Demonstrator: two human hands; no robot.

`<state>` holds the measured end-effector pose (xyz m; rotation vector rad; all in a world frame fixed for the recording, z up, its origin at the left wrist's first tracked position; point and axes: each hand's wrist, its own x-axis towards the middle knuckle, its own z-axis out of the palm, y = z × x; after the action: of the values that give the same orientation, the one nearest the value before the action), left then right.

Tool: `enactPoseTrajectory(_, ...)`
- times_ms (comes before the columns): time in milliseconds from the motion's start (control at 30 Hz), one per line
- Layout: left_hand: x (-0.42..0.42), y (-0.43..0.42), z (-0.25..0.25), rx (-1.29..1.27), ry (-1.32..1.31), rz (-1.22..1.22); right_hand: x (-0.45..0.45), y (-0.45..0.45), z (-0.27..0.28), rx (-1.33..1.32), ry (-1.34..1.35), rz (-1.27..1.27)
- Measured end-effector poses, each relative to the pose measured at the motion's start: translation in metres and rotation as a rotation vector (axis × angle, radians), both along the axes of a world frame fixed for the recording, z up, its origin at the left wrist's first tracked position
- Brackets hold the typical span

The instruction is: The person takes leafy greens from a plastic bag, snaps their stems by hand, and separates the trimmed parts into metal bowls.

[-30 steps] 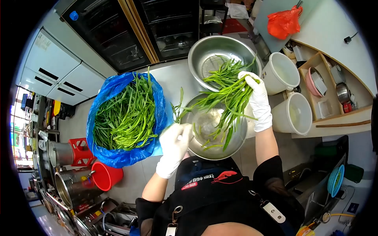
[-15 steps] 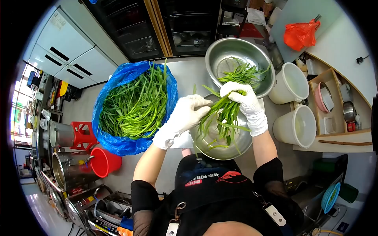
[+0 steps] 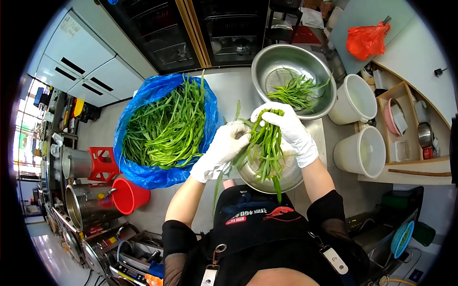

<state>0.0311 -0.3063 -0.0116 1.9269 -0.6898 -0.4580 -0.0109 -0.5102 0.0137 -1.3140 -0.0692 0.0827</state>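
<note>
My right hand [image 3: 289, 131], in a white glove, is wrapped round a bunch of green leafy stems [image 3: 268, 152] that hangs over the nearer steel bowl [image 3: 292, 177]. Beside it, my left hand [image 3: 225, 147], gloved too, pinches a leafy stem at the bunch's left edge, thumb and fingers together. Cut or loose greens [image 3: 298, 91] lie in the larger steel basin [image 3: 260, 66] behind. A blue plastic bag [image 3: 125, 164] full of the same long greens stands open to the left.
Two white buckets [image 3: 372, 151] stand at the right beside a wooden shelf [image 3: 410, 167]. A red bucket [image 3: 130, 196], a red stool [image 3: 102, 163] and steel pots [image 3: 90, 207] are at the left. A red bag [image 3: 366, 40] hangs at the upper right.
My left hand has moved from beside the blue bag to the bunch, and my right hand has brought the bunch left and nearer to me. The camera view has shifted.
</note>
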Motion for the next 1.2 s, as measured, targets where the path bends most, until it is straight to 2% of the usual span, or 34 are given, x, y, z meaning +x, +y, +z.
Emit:
enactPoseTrajectory(67, -0.002, 0.001, 0.001, -0.027, 0.217, 0.040, 0.003, 0.001, -0.009, -0.056, -0.004, 0.063)
enactPoseTrajectory(200, 0.001, 0.003, -0.012, -0.156, 0.286, 0.097, 0.000, 0.009, -0.018, -0.013, -0.008, -0.024)
enactPoseTrajectory(233, 0.002, 0.002, -0.015, -0.191, 0.389, 0.141, -0.001, 0.011, -0.019, -0.009, -0.028, -0.046)
enactPoseTrajectory(333, 0.000, -0.001, -0.022, -0.323, 0.475, 0.189, -0.006, 0.017, -0.020, -0.065, -0.066, -0.106)
enactPoseTrajectory(400, 0.009, 0.008, -0.031, -0.386, 0.352, 0.134, -0.005, 0.010, -0.025, -0.072, -0.115, -0.212)
enactPoseTrajectory(467, 0.022, 0.023, -0.055, -0.365, 0.471, 0.237, -0.006, -0.004, -0.019, 0.153, -0.149, -0.319)
enactPoseTrajectory(533, 0.022, 0.030, -0.040, -0.424, 0.440, 0.315, -0.008, -0.015, -0.003, 0.074, -0.072, -0.295)
enactPoseTrajectory(600, 0.027, 0.032, -0.015, -0.391, 0.309, 0.281, -0.005, -0.023, -0.001, -0.054, -0.041, -0.234)
enactPoseTrajectory(633, 0.030, 0.030, -0.005, -0.431, 0.332, 0.254, -0.002, -0.025, -0.005, -0.090, -0.067, -0.201)
enactPoseTrajectory(733, 0.030, 0.016, 0.023, -0.321, 0.280, 0.220, 0.006, -0.011, -0.013, 0.068, -0.004, -0.181)
enactPoseTrajectory(767, 0.028, 0.008, 0.027, -0.331, 0.270, 0.204, 0.008, -0.009, -0.011, -0.018, -0.006, -0.127)
enactPoseTrajectory(800, 0.026, 0.000, 0.029, -0.341, 0.260, 0.190, 0.011, 0.000, -0.015, 0.074, 0.014, -0.171)
enactPoseTrajectory(867, 0.024, -0.016, 0.023, -0.409, 0.220, 0.181, 0.015, 0.005, -0.017, -0.067, -0.034, -0.182)
enactPoseTrajectory(933, 0.020, -0.028, 0.024, -0.489, 0.349, 0.221, 0.016, 0.009, -0.014, 0.122, 0.083, -0.198)
enactPoseTrajectory(967, 0.021, -0.033, 0.019, -0.513, 0.339, 0.242, 0.018, 0.006, -0.019, 0.087, 0.054, -0.213)
enactPoseTrajectory(1133, 0.021, -0.050, 0.026, -0.421, 0.247, 0.252, 0.021, -0.002, -0.019, 0.109, 0.124, -0.204)
enactPoseTrajectory(1200, 0.023, -0.052, 0.027, -0.422, 0.189, 0.278, 0.024, -0.012, -0.018, 0.049, 0.055, -0.186)
